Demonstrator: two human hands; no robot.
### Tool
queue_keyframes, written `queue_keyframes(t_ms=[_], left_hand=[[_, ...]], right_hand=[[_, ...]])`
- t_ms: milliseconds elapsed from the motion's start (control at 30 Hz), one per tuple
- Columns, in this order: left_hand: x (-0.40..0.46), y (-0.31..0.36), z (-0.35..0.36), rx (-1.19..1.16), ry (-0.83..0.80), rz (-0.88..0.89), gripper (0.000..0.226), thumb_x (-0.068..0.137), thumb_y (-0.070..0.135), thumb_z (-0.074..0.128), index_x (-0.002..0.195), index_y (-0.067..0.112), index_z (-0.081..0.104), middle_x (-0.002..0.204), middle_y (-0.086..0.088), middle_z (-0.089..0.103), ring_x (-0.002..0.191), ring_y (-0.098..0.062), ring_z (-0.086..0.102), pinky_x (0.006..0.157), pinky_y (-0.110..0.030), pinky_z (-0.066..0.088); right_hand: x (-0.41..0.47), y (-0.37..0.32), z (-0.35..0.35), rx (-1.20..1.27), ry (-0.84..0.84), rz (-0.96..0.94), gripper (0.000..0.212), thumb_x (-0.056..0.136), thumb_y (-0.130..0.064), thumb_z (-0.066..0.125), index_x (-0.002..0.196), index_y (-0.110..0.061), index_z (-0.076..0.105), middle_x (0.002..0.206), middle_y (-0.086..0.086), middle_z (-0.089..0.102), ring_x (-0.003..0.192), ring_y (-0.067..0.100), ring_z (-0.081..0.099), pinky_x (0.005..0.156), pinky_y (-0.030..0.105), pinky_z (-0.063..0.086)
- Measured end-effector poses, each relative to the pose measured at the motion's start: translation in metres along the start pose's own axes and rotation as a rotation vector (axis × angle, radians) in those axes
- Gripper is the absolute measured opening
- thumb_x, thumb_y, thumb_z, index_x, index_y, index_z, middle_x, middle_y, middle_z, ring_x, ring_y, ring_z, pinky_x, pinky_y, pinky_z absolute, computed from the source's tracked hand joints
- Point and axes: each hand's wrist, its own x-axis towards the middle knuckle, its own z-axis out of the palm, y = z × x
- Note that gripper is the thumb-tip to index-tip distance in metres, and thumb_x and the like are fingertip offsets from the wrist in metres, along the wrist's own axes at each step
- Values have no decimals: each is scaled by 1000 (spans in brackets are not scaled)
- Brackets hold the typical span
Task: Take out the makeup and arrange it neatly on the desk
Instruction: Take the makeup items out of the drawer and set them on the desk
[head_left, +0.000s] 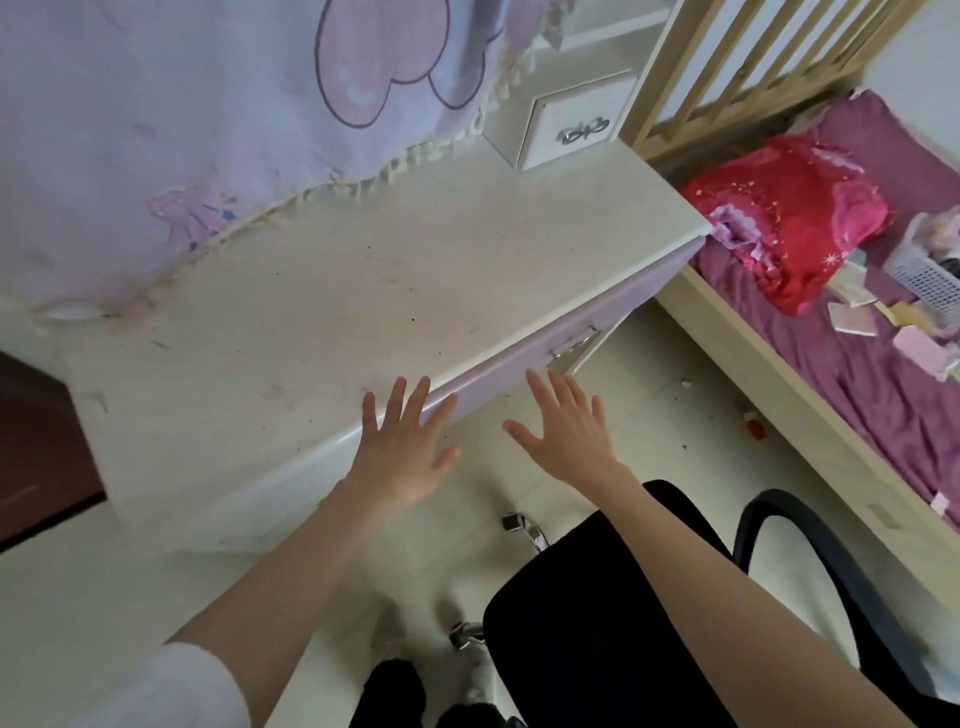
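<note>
Head view: black chair (597, 613) (castored) fronts the desk (322, 312).

Left hand (402, 449) and right hand (563, 428) outstretched, fingers spread straight, holding nothing.

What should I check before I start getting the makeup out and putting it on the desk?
1. Left hand free, fingers spread, holding nothing: ok.
2. Right hand free, fingers spread: ok.
3. Room on the desk top in front of the small drawer box: ok, though it looks dusty.
4. Makeup already on the desk: not ok, none there.
5. Where the makeup is: cannot tell; a white basket and small flat items lie on the bed.
6. Desk drawer open: not ok, it looks closed.
</note>
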Motion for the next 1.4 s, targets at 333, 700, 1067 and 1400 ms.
queue_keyframes(t_ms=[333, 700, 1067, 1400], left_hand=[[102, 19, 27, 43, 102, -79, 61, 95, 51, 28, 147, 35, 2, 157, -2, -8, 143, -30, -7, 109, -59, -3], [121, 28, 46, 172, 428, -97, 48, 93, 46, 38, 138, 32, 40, 148, -6, 34, 135, -37, 32, 102, -68, 19], [122, 29, 47, 127, 386, -143, 49, 93, 51, 28, 140, 37, 35, 151, -3, 31, 138, -34, 27, 104, -66, 13], [123, 27, 47, 80, 269, -205, 53, 90, 54, 1, 142, 49, 5, 157, 6, 7, 144, -26, 3, 107, -62, -2]], right_hand=[[120, 73, 20, 1109, -78, 439, 67, 95, -40, 46, 148, -10, 18, 149, 8, 30, 134, 25, 35, 109, 38, 32], [211, 106, 36, 2051, -17, 715, 20, 97, -22, 49, 110, -6, 46, 100, 17, 53, 81, 26, 57, 99, 43, 45], [213, 97, 45, 1928, 38, 728, 59, 89, -56, 49, 135, -20, 41, 82, 5, 48, 72, 16, 50, 83, 27, 50], [181, 119, 51, 1991, 54, 691, 83, 77, -71, 52, 139, -19, 33, 130, 11, 47, 111, 23, 54, 102, 41, 44]])
